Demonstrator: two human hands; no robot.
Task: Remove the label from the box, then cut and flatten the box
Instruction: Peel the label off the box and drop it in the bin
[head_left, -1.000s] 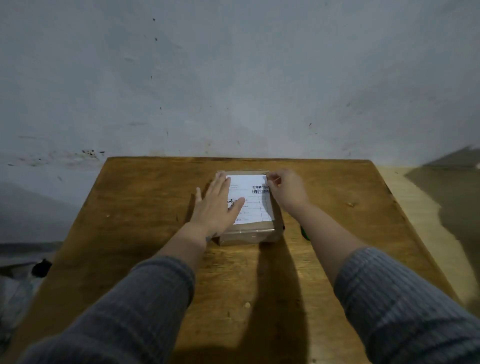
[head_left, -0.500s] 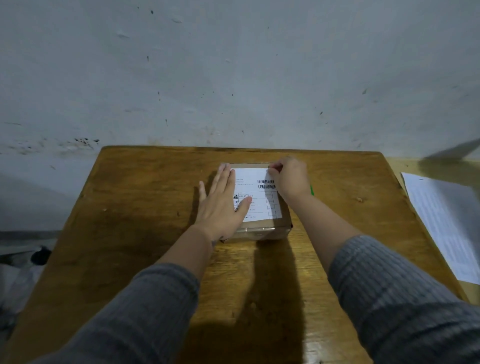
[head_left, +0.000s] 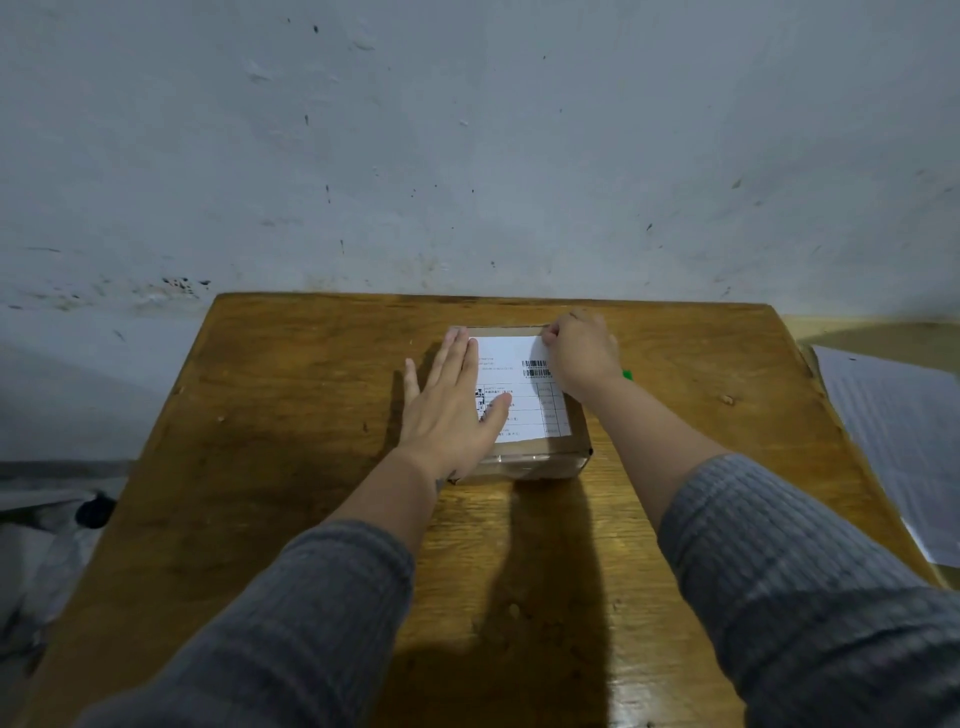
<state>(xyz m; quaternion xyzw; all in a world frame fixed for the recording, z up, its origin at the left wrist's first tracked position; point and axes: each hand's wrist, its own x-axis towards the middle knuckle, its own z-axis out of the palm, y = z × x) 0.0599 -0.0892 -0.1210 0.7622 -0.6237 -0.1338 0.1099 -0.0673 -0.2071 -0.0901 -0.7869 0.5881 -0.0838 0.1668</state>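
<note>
I've got the wooden bench (head_left: 291, 467) filling my view, pushed up against a scuffed wall, with some printed sheets (head_left: 898, 441) lying off its right side. Square in the middle of the far half sits the box (head_left: 530, 460), closed and taped, flat on the wood so it can take pressure from above. Its white label (head_left: 519, 395) covers most of the top face and looks fully stuck down, nothing peeled yet. My left hand (head_left: 449, 410) lies flat on the left part of the lid, fingers straight and together, thumb on the paper, pinning the box so it won't slide. My right hand (head_left: 582, 351) is curled at the far right corner, fingers (head_left: 551, 332) bunched on the label's edge; they may be picking it up, but I can't tell whether they have hold. A green something (head_left: 627, 374) peeks out behind that wrist
</note>
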